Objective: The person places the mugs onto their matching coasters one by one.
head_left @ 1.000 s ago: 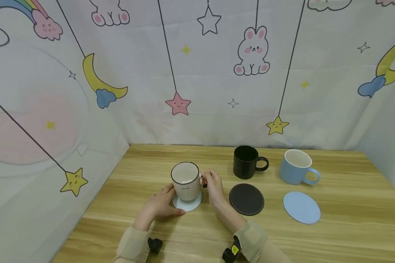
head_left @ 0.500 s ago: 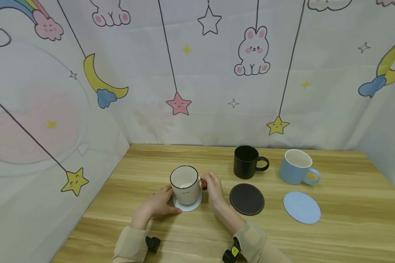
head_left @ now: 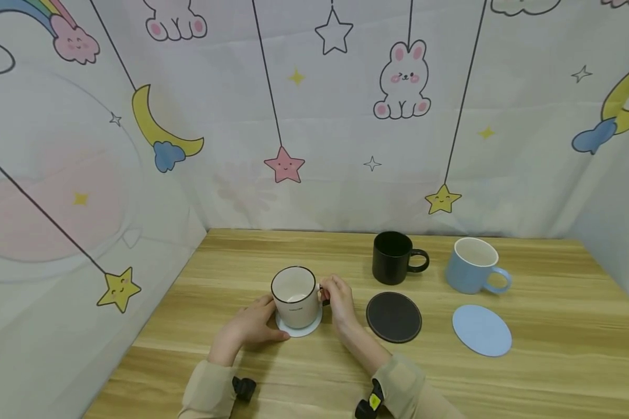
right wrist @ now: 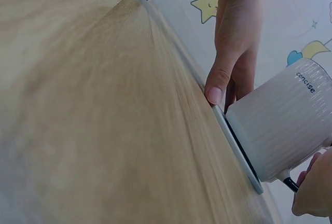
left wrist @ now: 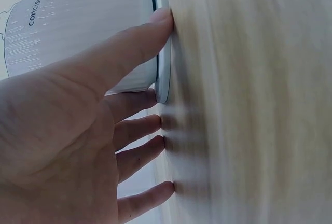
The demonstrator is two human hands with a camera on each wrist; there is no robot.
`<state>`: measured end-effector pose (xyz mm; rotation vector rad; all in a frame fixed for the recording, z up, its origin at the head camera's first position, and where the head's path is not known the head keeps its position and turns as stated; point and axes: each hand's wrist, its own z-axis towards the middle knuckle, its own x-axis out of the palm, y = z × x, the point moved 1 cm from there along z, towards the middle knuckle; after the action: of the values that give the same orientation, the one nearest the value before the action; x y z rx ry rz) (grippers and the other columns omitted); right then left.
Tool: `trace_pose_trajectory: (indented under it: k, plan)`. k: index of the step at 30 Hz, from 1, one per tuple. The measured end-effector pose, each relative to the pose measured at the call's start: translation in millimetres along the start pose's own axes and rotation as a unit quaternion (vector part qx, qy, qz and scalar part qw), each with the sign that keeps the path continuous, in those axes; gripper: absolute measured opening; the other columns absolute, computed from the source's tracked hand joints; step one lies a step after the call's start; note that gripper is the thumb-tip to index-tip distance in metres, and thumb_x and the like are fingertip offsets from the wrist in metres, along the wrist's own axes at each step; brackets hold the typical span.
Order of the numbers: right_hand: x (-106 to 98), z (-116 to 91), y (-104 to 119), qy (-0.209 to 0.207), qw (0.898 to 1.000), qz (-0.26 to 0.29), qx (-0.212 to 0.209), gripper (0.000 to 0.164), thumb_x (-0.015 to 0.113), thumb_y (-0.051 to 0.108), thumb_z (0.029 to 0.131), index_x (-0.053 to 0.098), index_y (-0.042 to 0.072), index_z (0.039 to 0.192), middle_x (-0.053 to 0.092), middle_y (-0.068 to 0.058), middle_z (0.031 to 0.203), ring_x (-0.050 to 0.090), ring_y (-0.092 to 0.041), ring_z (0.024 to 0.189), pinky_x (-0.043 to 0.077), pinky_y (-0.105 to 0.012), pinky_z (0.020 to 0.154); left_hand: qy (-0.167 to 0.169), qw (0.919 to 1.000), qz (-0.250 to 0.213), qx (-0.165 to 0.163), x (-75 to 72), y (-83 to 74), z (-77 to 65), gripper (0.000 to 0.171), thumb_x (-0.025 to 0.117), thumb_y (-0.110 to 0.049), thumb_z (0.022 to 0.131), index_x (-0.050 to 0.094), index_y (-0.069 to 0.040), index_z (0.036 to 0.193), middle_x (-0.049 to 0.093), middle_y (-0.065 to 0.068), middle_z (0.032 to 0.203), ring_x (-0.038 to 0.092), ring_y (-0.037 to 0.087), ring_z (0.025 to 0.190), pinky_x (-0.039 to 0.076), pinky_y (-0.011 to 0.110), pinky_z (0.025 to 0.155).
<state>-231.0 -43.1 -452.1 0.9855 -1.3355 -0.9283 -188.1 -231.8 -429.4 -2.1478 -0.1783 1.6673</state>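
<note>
A white mug (head_left: 294, 299) with a dark rim and the word "concise" stands upright over a round white coaster (head_left: 287, 331), its base right at the coaster's top. My right hand (head_left: 339, 299) pinches the mug's handle, which has a black part, from the right side. On the left, my left hand (head_left: 254, 323) spans the coaster's edge with straight, spread fingers. Its thumb (left wrist: 137, 40) touches the coaster rim in the left wrist view, and the index fingertip lies by the rim farther round. The remaining fingertips rest on the table.
Right of the hands lies a round black coaster (head_left: 393, 318), with a black mug (head_left: 390, 259) behind it. Farther right are a light blue mug (head_left: 467, 270) and a light blue coaster (head_left: 481, 330). A printed curtain (head_left: 335, 198) borders the wooden table (head_left: 314, 384) at the back.
The white mug has come down onto the white coaster in my right hand. My left thumb has drawn back slightly to the left along the coaster's front edge.
</note>
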Motion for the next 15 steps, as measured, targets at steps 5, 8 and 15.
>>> trace_pose_trajectory:
  k: [5, 8, 15]
  plan:
    - [-0.6, 0.4, -0.8, 0.001, 1.0, 0.002, -0.001, 0.033, 0.049, 0.003, 0.089, 0.034, 0.01, 0.061, 0.039, 0.0, 0.064, 0.043, -0.015, 0.067, 0.039, -0.026, 0.068, -0.001, 1.0, 0.003, 0.0, 0.6, 0.3, 0.2, 0.084, 0.079, -0.042, 0.076, 0.044, -0.001, 0.141, 0.04, 0.02, 0.148, 0.037, 0.042, 0.138, 0.029, 0.069, 0.106]
    - [-1.0, 0.7, -1.9, 0.003, 1.0, 0.0, -0.003, 0.034, 0.049, 0.004, 0.09, 0.034, 0.011, 0.06, 0.04, 0.0, 0.065, 0.043, -0.015, 0.067, 0.039, -0.026, 0.068, -0.002, 1.0, 0.004, 0.0, 1.0, 0.3, 0.3, 0.084, 0.079, -0.042, 0.076, 0.044, -0.001, 0.141, 0.041, 0.02, 0.148, 0.037, 0.042, 0.137, 0.029, 0.068, 0.105]
    - [-1.1, -0.3, -3.3, -0.002, 1.0, -0.006, -0.002, 0.032, 0.049, 0.002, 0.087, 0.034, 0.009, 0.06, 0.04, 0.0, 0.065, 0.043, -0.016, 0.067, 0.04, -0.026, 0.068, -0.005, 1.0, 0.006, 0.001, 1.4, 0.1, -0.1, 0.083, 0.079, -0.041, 0.076, 0.046, -0.002, 0.14, 0.043, 0.019, 0.146, 0.038, 0.042, 0.137, 0.03, 0.067, 0.106]
